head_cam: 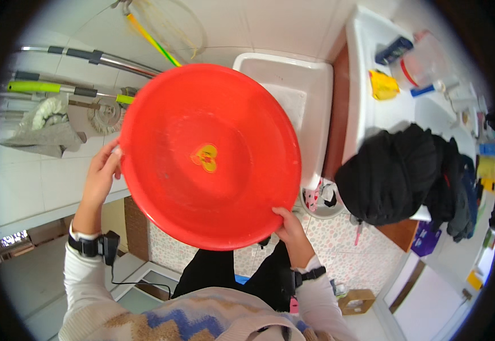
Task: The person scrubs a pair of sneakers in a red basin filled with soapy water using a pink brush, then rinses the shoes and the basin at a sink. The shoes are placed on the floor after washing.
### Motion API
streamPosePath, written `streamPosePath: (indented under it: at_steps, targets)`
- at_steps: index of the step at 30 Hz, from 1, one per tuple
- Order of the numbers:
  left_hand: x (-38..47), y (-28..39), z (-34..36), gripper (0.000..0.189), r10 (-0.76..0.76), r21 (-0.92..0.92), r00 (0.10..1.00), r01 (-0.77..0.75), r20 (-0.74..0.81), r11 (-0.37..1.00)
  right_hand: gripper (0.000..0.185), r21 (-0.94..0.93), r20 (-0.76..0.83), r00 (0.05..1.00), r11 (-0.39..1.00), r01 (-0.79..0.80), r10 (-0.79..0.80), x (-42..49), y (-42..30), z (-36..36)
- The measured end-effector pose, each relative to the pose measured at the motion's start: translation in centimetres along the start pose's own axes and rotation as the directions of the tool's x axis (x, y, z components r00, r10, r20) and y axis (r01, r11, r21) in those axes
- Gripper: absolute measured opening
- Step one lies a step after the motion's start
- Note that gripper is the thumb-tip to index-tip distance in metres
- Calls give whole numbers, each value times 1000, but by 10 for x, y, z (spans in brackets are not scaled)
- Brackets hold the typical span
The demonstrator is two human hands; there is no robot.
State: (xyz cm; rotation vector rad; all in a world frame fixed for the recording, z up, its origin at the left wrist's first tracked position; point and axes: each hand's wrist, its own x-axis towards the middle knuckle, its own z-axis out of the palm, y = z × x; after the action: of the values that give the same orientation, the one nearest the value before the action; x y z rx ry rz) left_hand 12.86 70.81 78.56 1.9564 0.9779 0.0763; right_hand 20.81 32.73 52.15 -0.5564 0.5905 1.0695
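Observation:
A large round red plastic basin [230,187] with a yellow heart-shaped mark on its bottom is held up in front of me, its inside facing the camera. My left hand [104,166] grips the rim at the left. At the lower right, my right hand [289,226] holds the rim with the thumb on the inner side; its other fingers are mostly hidden. Behind the basin stands a white rectangular tub [315,115], partly covered by it.
Dark clothes [392,174] are heaped on a white washbasin counter [364,106] at the right. Mop handles [85,91] lean at the left. A small tub [326,211] with cloths and a cardboard box [356,301] stand on the floor.

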Motion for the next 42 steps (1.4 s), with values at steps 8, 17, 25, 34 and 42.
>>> streamPosePath:
  at_steps: [8, 17, 25, 34, 42]
  targets:
    - [179, -62, -1, 59, 135, 148, 982, -154, 129, 977, 45, -317, -248, 938, 935, 160, -244, -67, -11, 17]
    - [334, -92, 143, 76, -334, -293, 826, 493, 454, 819, 39, -446, -520, 717, 863, 236, -464, -124, 48, 66]
    - [356, -127, 216, 36, -206, -454, 785, 526, 584, 719, 44, -374, -589, 614, 851, 369, -525, -143, 98, 79]
    - [338, -86, 219, 30, -202, -597, 870, 462, 450, 656, 44, -367, -614, 531, 807, 463, -584, -162, 138, 78]
    - [271, -71, 181, 24, -147, -527, 809, 497, 569, 689, 38, -383, -528, 519, 734, 561, -672, -142, 155, 60]
